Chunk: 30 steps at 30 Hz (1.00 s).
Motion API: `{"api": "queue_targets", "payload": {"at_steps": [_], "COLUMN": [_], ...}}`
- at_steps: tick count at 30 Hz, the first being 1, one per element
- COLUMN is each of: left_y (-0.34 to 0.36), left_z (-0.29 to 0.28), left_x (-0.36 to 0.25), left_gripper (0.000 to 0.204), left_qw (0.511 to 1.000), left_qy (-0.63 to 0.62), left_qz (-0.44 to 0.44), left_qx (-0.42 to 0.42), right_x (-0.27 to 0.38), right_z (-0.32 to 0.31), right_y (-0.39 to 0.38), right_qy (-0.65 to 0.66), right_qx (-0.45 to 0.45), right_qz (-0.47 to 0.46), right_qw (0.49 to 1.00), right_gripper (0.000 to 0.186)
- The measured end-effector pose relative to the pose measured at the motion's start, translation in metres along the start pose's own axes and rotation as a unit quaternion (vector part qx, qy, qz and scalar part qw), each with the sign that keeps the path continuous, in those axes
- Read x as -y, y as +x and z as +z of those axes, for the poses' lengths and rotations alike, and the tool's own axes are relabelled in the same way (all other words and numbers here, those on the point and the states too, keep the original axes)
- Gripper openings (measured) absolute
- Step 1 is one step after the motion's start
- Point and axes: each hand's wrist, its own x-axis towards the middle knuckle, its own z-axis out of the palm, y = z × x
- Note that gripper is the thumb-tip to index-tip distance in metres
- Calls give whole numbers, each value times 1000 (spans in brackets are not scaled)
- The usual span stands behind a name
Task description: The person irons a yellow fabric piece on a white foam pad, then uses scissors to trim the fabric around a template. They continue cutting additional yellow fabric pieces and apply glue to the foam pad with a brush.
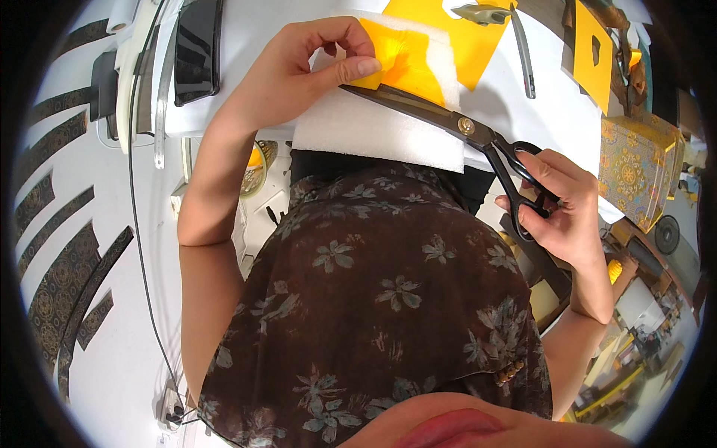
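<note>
Right grip point(556, 201) closed through black scissors point(463, 127) handles; left grip point(314, 67) pinching yellow fabric point(407, 63) on white foam sheet point(373, 127).
White surface point(523, 112), cluttered workshop; blades at the foam's top edge, both arms bent.

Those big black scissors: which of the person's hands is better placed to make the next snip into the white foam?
The right hand, most likely: its fingers are already through the handles of the scissors, whose blades lie against the white foam sheet. The left hand is busy pinching the yellow fabric onto the foam.
</note>
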Motion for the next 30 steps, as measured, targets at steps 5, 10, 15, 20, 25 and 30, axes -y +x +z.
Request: {"api": "queue_targets", "payload": {"at_steps": [5, 10, 15, 20, 25, 30], "left_y": [0, -8, -62, -155, -181, -96], "left_z": [0, 2, -26, -46, -6, 32], "left_x": [1, -3, -31, -57, -74, -117], "left_gripper": [13, 10, 8, 16, 18, 23], "left_qw": [1000, 988, 940, 946, 808, 868], "left_qy": [-3, -78, -132, 54, 433, 444], "left_qz": [3, 6, 41, -306, -397, -68], "left_qx": [1, -130, -310, -90, -41, -211], "right_x": [2, -9, -22, -56, -84, -93], "right_z": [1, -2, -7, -6, -10, -10], "right_y": [-2, 4, 5, -7, -15, -12], "right_qy": [-15, -29, -37, -7, 20, 20], "right_qx": [-10, -40, -126, -165, -155, -151], "right_qz": [-9, -55, -14, 0, -20, -29], "right_qw": [1000, 997, 991, 986, 988, 988], "right_gripper": [48, 44, 43, 47, 52, 52]}}
